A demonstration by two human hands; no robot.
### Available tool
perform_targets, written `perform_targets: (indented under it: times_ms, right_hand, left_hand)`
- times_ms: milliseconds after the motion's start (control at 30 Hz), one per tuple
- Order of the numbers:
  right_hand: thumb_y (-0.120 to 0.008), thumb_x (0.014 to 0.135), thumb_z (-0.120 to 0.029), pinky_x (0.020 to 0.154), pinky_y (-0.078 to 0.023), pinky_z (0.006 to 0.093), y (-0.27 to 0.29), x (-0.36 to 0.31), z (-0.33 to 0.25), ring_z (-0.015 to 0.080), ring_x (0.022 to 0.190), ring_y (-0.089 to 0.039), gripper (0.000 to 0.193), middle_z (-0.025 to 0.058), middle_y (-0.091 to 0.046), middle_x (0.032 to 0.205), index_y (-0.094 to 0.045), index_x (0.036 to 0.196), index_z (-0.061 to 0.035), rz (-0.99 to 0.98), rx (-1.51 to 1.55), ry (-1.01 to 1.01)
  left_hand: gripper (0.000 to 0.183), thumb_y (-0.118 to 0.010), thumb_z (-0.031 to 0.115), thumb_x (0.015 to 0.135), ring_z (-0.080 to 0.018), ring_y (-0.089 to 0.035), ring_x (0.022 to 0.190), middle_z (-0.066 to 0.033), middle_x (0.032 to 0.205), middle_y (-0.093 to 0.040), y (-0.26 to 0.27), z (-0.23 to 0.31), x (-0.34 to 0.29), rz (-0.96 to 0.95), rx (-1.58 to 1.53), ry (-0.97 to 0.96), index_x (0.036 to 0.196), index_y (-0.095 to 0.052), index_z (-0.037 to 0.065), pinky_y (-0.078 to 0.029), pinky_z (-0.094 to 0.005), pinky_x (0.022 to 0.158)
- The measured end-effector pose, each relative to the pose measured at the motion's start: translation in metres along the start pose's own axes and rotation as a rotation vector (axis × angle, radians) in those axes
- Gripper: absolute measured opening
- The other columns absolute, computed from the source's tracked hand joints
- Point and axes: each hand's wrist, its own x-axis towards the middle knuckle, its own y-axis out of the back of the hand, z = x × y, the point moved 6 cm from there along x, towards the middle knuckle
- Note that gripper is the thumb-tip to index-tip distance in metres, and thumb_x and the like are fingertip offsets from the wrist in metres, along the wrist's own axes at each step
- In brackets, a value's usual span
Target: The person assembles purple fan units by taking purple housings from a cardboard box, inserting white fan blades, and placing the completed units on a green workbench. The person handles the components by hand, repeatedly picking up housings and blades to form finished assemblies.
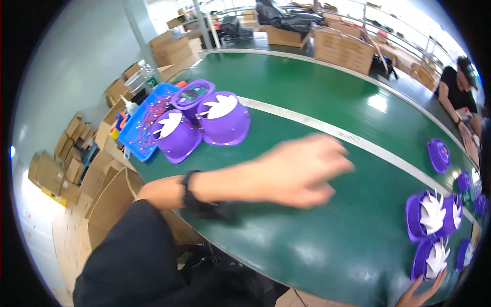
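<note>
My left hand, smeared by motion, reaches over the middle of the green table with thumb and fingers apart and nothing visible in them. A black band circles that wrist. At the lower right edge, my right hand is partly cut off; its thumb and fingers grip a purple fan housing with a white fan wheel in it. Just beyond stands another purple housing with a white bladed wheel. Left of centre are two purple housings with white wheels, beside a purple piece holding a circuit board.
A blue tray of tangled wires lies at the table's left edge, near a clear bottle. A purple part lies at the right, close to a person. Cardboard boxes stand behind; an open carton is below left.
</note>
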Motion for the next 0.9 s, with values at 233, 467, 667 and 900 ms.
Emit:
perform_targets:
  times_ms: [233, 467, 667, 900]
  right_hand:
    - [-0.06, 0.089, -0.007, 0.098, -0.043, 0.0473, 0.007, -0.01, -0.066, 0.0394, 0.11, -0.058, 0.032, 0.0245, -0.059, 0.122, -0.057, 0.119, 0.006, -0.422, 0.613, 0.022]
    - [-0.059, 0.082, -0.002, 0.077, -0.05, 0.0404, -0.017, 0.039, -0.137, 0.034, 0.09, -0.062, 0.022, 0.02, -0.06, 0.107, -0.06, 0.104, 0.0034, -0.888, 0.94, 0.242]
    - [-0.065, 0.075, -0.003, 0.057, -0.052, 0.034, -0.086, 0.096, -0.324, 0.0268, 0.074, -0.065, 0.025, 0.0092, -0.063, 0.103, -0.064, 0.1, -0.0063, -0.911, 1.031, 0.66]
    - [-0.063, 0.086, -0.024, 0.08, -0.057, 0.0447, -0.175, 0.091, -0.483, 0.0382, 0.109, -0.061, 0.057, 0.0208, -0.045, 0.139, -0.043, 0.138, -0.0157, -0.673, 1.23, 0.798]
  left_hand:
    - [0.077, -0.074, 0.043, 0.076, -0.037, -0.043, 0.13, -0.0267, 0.135, -0.046, 0.17, -0.163, -0.305, 0.087, 0.453, 1.073, 0.136, -0.047, 0.002, -0.034, -0.0433, 0.11]
    - [0.083, -0.09, 0.038, 0.057, -0.0411, -0.043, 0.128, -0.0243, 0.139, -0.039, 0.118, -0.077, -0.259, -0.088, 0.03, 0.602, 0.127, -0.056, 0.011, -0.038, -0.046, 0.106]
    - [0.062, -0.083, 0.038, 0.069, -0.0437, -0.046, 0.125, -0.0271, 0.146, -0.032, 0.068, -0.022, -0.22, -0.047, -0.239, 0.258, 0.119, -0.06, 0.011, -0.045, -0.047, 0.099]
    - [0.062, -0.089, 0.041, 0.057, -0.0477, -0.051, 0.121, -0.0316, 0.142, -0.039, 0.059, -0.013, -0.199, -0.114, -0.172, 0.258, 0.109, -0.069, 0.013, -0.046, -0.0479, 0.098]
